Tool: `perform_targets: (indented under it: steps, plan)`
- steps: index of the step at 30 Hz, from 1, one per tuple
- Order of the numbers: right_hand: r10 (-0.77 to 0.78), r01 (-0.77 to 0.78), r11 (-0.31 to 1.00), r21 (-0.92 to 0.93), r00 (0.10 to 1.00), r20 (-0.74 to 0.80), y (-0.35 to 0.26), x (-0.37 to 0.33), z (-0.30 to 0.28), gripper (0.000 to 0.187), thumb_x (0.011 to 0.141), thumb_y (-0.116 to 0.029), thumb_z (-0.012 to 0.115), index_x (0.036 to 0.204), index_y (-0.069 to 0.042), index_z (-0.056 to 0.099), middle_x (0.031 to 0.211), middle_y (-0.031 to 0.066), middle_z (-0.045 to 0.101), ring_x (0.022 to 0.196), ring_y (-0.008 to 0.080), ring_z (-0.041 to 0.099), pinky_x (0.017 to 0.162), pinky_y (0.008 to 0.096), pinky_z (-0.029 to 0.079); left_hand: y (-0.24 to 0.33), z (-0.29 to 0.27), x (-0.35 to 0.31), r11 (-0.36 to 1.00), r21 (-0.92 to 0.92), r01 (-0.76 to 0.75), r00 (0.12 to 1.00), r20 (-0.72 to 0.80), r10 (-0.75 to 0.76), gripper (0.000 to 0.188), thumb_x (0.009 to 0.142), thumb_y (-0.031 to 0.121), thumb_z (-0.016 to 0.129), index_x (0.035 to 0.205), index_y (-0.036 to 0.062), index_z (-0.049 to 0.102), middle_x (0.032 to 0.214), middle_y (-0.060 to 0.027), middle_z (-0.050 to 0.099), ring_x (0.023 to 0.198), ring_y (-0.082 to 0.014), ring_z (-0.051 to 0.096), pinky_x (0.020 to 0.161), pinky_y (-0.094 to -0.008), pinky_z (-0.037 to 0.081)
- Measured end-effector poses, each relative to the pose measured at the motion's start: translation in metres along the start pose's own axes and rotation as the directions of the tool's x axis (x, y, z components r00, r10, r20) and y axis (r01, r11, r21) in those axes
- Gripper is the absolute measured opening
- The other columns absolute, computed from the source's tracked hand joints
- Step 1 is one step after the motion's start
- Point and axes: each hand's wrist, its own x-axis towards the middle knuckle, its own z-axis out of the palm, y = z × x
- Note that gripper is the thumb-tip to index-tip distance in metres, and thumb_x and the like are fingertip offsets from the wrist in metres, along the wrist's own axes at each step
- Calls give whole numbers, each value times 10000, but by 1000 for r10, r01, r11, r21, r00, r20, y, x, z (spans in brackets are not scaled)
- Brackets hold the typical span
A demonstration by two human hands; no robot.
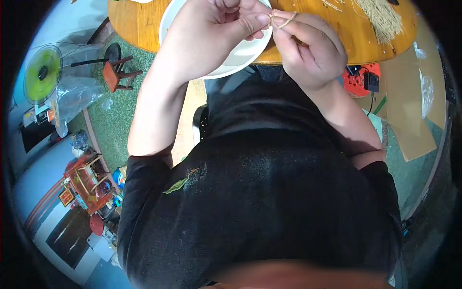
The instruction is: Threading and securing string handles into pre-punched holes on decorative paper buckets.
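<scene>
A thin beige cord [290, 20] is stretched between my two hands near the top of the view, with a small loop in it. My left hand [211, 33] pinches the cord between thumb and fingers, above a white round plate [237, 68]. Just to the right, my right hand [315, 48] holds the cord's other part, its fingers curled and closed. My fingers hide some of the cord. A bundle of similar beige cords [380, 21] lies on the wooden table [139, 24] at the far right.
A few loose cord pieces [333, 5] lie at the table's far edge. Below the table on the right are a red stool [353, 84] with a black adapter [371, 82] on it and cardboard [409, 130]. At left stand a green fan [43, 73] and a small wooden stool [115, 74].
</scene>
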Motion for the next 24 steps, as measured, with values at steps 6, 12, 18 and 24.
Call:
perform_targets:
  steps: [6, 12, 18, 24]
  plan:
    - [185, -185, 980, 69, 983, 9, -10, -6, -7, 189, 848, 95, 774, 1005, 21, 700, 1006, 124, 767, 854, 165, 750, 761, 275, 610, 0, 4, -2, 996, -35, -88, 996, -19, 87, 33, 1011, 10, 647, 1016, -18, 664, 929, -31, 695, 842, -90, 643, 763, -235, 526]
    - [572, -495, 713, 496, 820, -6, -7, -14, -10, 83, 961, 75, 660, 1036, 42, 669, 1005, 143, 746, 807, 149, 733, 738, 268, 615, 1, 0, 4, 923, 99, -373, 924, 128, 360, 29, 966, -14, 624, 947, -11, 646, 849, -13, 663, 768, -78, 598, 691, -243, 487]
    - [686, -562, 430, 707, 712, 149, -8, -16, -21, 101, 967, 26, 674, 1067, 19, 686, 1022, 139, 746, 842, 154, 728, 763, 280, 608, 29, 12, -7, 769, 630, -112, 987, -18, 159, 73, 849, 56, 681, 848, -7, 644, 720, -106, 619, 664, -204, 607, 635, -330, 484]
    - [773, -620, 239, 747, 588, 240, -6, -13, -21, 115, 970, 13, 669, 1082, 12, 692, 1001, 124, 750, 850, 146, 728, 770, 274, 601, 32, 12, -7, 673, 735, -78, 989, -26, 142, 81, 852, 67, 689, 847, -5, 653, 767, -168, 646, 716, -320, 649, 651, -381, 498]
